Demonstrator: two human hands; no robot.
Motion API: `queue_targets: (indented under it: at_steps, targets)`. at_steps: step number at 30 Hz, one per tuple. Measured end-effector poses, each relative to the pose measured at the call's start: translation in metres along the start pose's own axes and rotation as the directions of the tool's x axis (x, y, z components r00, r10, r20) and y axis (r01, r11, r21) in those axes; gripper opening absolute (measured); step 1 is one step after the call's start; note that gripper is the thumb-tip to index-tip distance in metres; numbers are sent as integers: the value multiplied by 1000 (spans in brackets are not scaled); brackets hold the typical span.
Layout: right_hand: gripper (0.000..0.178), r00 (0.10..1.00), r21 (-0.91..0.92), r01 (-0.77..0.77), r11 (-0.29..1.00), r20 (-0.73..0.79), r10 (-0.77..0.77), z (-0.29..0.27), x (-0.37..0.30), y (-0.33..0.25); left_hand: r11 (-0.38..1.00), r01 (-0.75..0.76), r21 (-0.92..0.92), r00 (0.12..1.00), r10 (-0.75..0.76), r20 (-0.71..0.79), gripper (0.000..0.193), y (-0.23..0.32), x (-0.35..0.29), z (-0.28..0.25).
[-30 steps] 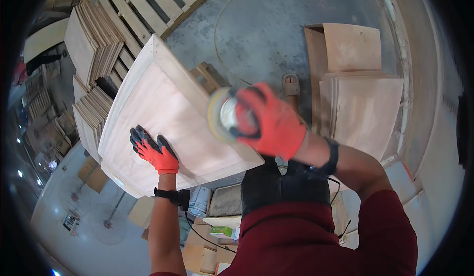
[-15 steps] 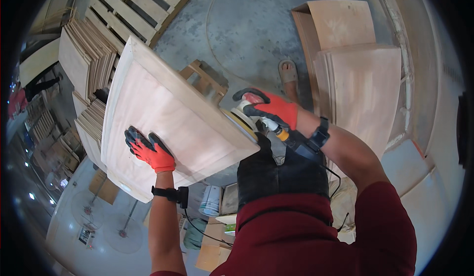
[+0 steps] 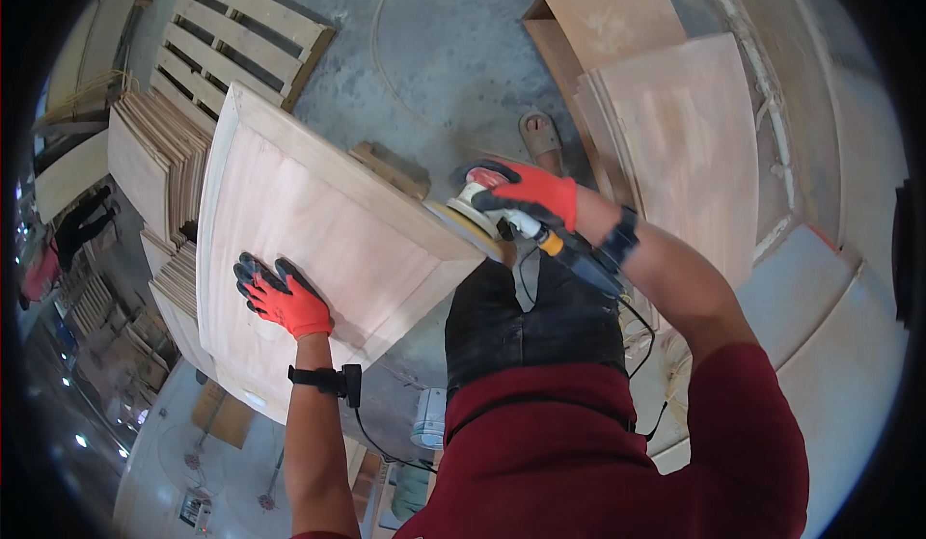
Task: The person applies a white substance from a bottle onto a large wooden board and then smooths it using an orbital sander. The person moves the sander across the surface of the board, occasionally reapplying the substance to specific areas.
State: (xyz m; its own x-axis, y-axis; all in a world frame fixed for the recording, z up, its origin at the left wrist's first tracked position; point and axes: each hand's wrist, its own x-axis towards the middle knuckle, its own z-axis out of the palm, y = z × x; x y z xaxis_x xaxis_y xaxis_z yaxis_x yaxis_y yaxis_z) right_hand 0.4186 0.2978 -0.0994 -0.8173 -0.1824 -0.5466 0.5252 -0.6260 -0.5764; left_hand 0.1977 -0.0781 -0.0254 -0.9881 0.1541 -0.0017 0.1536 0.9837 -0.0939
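Note:
A framed wooden panel (image 3: 299, 187), pale and reddish, lies in front of me with its right edge by my right hand. My left hand (image 3: 282, 296), in a red and black glove, rests on its face with fingers spread. My right hand (image 3: 531, 193), gloved the same way, is wrapped round the top of an orbital sander (image 3: 475, 203) with a red cap and a white body. The sander's yellowish disc is tilted against the panel's right edge. A hose with an orange fitting (image 3: 550, 244) runs from the sander back below my right forearm.
Stacks of wooden panels stand on the left (image 3: 159, 163) and right (image 3: 675, 143). A slatted wooden pallet (image 3: 241, 47) lies at the far left. Behind the panel's edge is a small wooden stand (image 3: 391, 169). A white bucket (image 3: 429, 418) sits near my waist. Another person (image 3: 82, 225) is at the far left.
My right hand has shifted the sander slightly left along the panel's edge, and more of its disc shows. The left hand stays flat on the panel. The whole view has shifted a little.

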Motion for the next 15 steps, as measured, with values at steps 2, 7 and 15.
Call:
queue_targets:
  at_steps: [2, 7, 15]
  targets:
    - [57, 999, -21, -48, 999, -7, 48, -3, 10, 10, 1000, 0, -4, 1000, 0, 4, 65, 2, 1, -1]
    - [59, 986, -185, 25, 982, -160, -55, 17, -13, -14, 1000, -6, -18, 1000, 6, 2, 67, 0, 0, 1]
    - [62, 852, -974, 135, -183, 208, -480, 162, -86, -52, 999, -20, -42, 999, 21, 24, 70, 13, 0, -8]
